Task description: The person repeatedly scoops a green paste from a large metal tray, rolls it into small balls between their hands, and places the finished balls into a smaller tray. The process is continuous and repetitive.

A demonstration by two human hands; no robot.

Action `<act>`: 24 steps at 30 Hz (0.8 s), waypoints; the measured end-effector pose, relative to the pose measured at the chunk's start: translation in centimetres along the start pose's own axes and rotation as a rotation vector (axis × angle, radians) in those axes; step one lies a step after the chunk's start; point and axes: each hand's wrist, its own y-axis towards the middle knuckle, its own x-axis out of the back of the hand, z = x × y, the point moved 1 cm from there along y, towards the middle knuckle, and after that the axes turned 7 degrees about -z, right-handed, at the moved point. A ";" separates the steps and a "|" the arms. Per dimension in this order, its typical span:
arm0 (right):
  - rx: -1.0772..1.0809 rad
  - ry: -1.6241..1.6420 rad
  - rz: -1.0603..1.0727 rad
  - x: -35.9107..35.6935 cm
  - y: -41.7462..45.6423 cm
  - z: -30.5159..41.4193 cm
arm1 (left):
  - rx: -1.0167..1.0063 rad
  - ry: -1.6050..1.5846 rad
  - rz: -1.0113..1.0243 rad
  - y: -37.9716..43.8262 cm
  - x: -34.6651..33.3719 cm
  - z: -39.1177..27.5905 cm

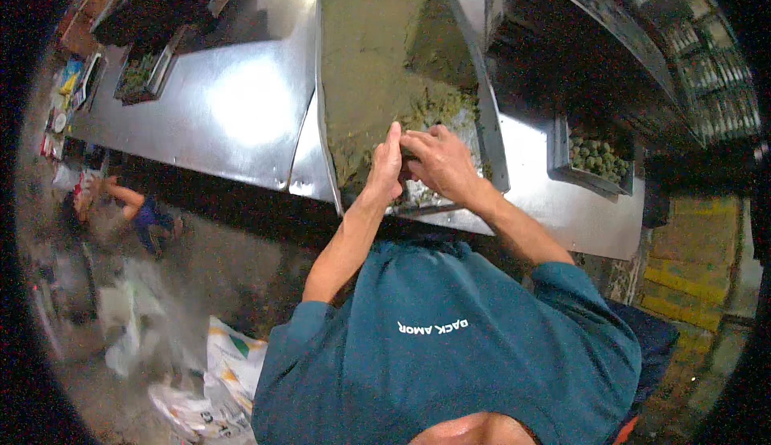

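My left hand (385,165) and my right hand (443,159) meet above the near end of a long metal tray (493,119). The left is turned on edge with its thumb side up, and the curled right fingers press against its palm. A dark bit shows between the palms, but the fingers hide most of it, so I cannot tell what it is. A smooth greenish-brown mass (373,41), like dough or paste, covers the far part of the tray. Near my hands it breaks into crumbs (446,107), and bare shiny metal shows through.
A metal box of round greenish balls (593,159) stands at right on the metal table (241,150). Another box with greenish contents (137,74) sits at left. Another person's arm (123,195) shows beyond the table's left edge. Printed sacks (223,379) lie on the floor.
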 end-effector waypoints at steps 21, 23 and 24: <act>-0.633 0.175 0.273 -4.5 -1.5 -12.7 | -0.044 -0.213 -0.065 0.1 8.9 -0.4; -0.987 0.877 0.056 -2.4 -1.9 -13.4 | -0.051 -0.199 -0.107 -2.1 5.8 -1.8; -1.150 1.196 -0.163 -1.3 -1.7 -11.7 | -0.073 -0.173 -0.068 -2.0 5.9 -1.8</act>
